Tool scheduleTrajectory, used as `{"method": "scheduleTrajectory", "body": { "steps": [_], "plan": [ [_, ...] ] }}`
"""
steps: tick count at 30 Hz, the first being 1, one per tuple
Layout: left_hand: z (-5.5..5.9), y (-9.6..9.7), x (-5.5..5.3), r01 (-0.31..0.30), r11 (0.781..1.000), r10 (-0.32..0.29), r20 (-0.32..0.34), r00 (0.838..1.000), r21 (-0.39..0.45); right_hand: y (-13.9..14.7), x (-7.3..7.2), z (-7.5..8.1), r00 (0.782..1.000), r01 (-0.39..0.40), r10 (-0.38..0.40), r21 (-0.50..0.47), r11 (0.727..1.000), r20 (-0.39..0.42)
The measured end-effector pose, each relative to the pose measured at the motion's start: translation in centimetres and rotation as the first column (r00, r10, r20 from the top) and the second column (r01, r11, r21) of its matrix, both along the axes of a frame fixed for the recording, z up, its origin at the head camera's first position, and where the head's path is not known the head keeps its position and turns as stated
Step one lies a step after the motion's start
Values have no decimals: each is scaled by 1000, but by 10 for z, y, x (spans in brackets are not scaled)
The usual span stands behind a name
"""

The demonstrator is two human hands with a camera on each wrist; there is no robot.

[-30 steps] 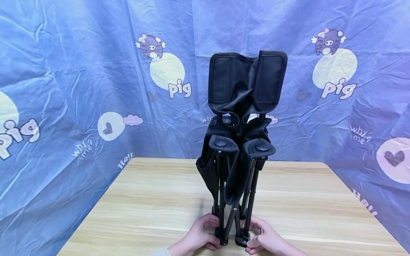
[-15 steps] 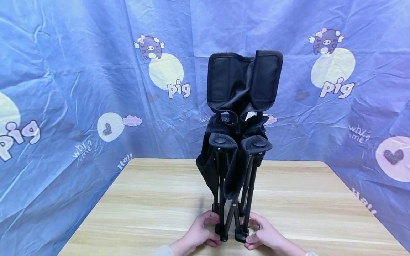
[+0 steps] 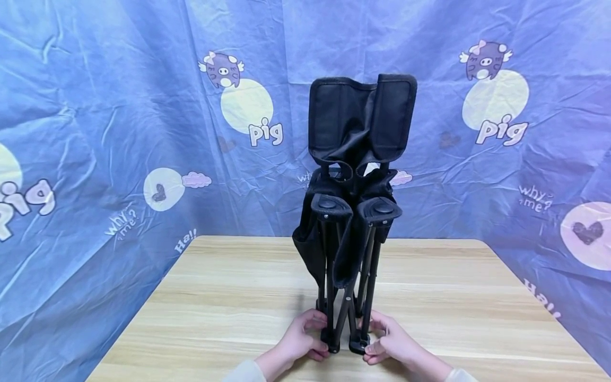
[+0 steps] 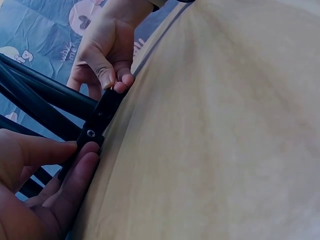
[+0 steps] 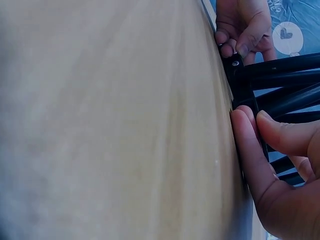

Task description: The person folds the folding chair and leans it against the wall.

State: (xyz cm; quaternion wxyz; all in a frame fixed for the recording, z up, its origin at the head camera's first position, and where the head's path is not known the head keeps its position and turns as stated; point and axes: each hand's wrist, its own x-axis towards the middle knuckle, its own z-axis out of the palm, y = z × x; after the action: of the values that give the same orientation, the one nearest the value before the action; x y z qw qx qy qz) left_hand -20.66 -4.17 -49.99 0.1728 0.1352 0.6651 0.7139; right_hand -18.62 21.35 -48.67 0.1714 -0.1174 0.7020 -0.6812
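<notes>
A folded black camping chair (image 3: 355,135) stands upright on the wooden table, its backrest fabric creased down the middle and its armrests drawn close together. Down at its base, my left hand (image 3: 297,339) pinches the near left foot (image 3: 330,339) between thumb and fingers. Opposite, my right hand (image 3: 397,344) holds the near right foot (image 3: 358,345) the same way. In the left wrist view, a screw head shows on the dark foot bracket (image 4: 92,131) beside the thumb. The right wrist view has fingers low by the tabletop, with the thumb against the foot piece. The rear feet are partly hidden.
The light wooden table (image 3: 215,297) extends to both sides of the chair and behind it. A blue curtain (image 3: 119,116) with pig prints hangs around the back and both sides.
The chair has slid slightly away across the table, both hands moving along with it. Its right side has come a little closer to the left side. Both hands keep their hold on the feet.
</notes>
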Motion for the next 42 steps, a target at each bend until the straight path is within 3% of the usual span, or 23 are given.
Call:
{"method": "scheduleTrajectory", "body": {
  "steps": [20, 42],
  "plan": [
    [3, 4, -14, -21, 1000, 21, -19, 1000, -9, 0, -16, 3, 999, 22, -22, -16, 1000, 25],
    [2, 8, -31, -42, 999, 41, -39, 998, -18, 2, -31, 3, 999, 26, -26, 27, 999, -22]
  ]
}}
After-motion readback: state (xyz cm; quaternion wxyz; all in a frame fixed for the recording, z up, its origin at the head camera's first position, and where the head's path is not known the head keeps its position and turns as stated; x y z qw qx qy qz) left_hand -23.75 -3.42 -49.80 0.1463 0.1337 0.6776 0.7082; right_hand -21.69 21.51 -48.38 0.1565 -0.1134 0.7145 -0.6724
